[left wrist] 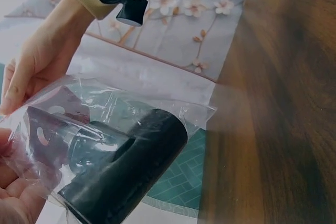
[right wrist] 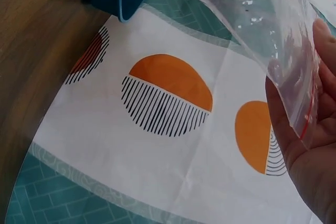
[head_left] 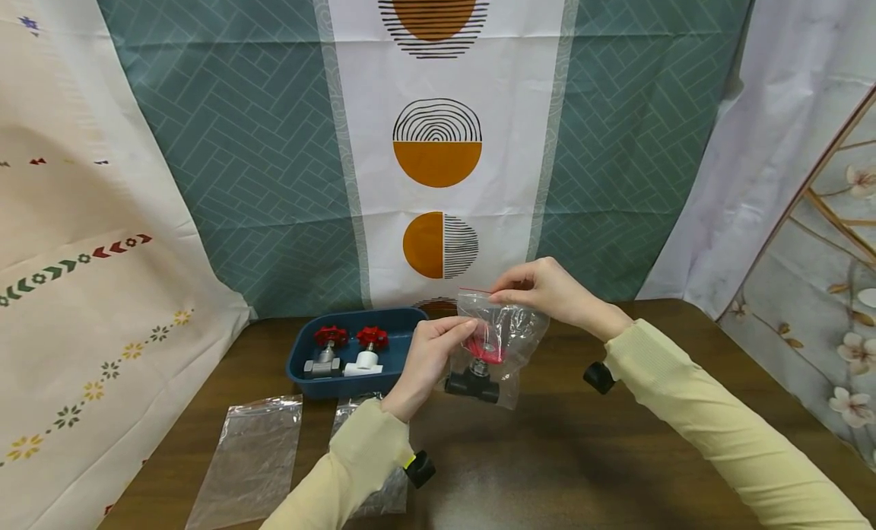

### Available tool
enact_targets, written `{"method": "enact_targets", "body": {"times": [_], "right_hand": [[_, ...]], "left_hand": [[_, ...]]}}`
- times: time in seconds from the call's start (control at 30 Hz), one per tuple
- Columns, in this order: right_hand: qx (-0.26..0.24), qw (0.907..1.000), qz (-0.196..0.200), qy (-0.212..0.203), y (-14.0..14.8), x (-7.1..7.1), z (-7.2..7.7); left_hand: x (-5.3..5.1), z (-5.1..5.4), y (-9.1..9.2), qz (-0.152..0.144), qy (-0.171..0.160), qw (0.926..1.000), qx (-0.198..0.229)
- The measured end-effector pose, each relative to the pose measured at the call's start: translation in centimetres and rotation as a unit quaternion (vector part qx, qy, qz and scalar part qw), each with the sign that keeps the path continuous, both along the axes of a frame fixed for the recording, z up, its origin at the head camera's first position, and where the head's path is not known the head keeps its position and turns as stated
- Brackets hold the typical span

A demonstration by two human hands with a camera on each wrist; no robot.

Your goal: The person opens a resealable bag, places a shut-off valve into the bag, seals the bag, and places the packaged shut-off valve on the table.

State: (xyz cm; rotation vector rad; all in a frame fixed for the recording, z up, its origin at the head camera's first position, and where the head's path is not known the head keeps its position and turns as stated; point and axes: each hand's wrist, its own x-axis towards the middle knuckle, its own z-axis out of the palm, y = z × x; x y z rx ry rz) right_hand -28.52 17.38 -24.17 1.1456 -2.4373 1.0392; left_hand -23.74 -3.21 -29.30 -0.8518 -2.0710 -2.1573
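Head: my left fingers point(head_left: 445, 327) and right fingers point(head_left: 516, 275) pinch the bag point(head_left: 528, 332) holding the black valve point(head_left: 472, 385); grey valve point(head_left: 322, 366) and white valve point(head_left: 366, 360) sit unbagged in the tray point(head_left: 318, 388). Left wrist: black valve fully inside. Right wrist: sealed or not, I can't tell.

Table point(head_left: 582, 461): near edge cut off in head view. Flat bag point(head_left: 252, 454) along the table's left edge runs out the bottom; second bag point(head_left: 385, 498) partly under left sleeve point(head_left: 352, 465). Blue tray point(head_left: 342, 315), far left corner: right end behind left hand point(head_left: 433, 355). Red handle point(head_left: 487, 353) inside held bag point(head_left: 528, 336) obscured by film glare. Wrist views crop both hands; right one crops tray too.
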Motion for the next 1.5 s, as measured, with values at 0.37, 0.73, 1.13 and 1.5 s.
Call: {"method": "enact_targets", "body": {"times": [0.37,0.73,1.13,1.5], "right_hand": [[0.012,0.9998,-0.008,-0.015,-1.5,1.5,1.1],[0.002,0.9995,0.032,0.009,-0.6,0.0,0.2],[0.005,0.9998,0.018,0.001,-0.4,-0.1,0.1],[0.003,0.9992,0.029,-0.029,-1.0,-0.2,0.4]], "left_hand": [[0.1,0.1,0.2,0.007,0.000,1.0000,-0.004],[0.1,0.1,0.3,-0.002,0.004,1.0000,0.000],[0.3,0.1,0.4,-0.006,0.020,0.9997,-0.010],[0.3,0.1,0.3,0.010,0.013,0.9999,-0.003]]}}
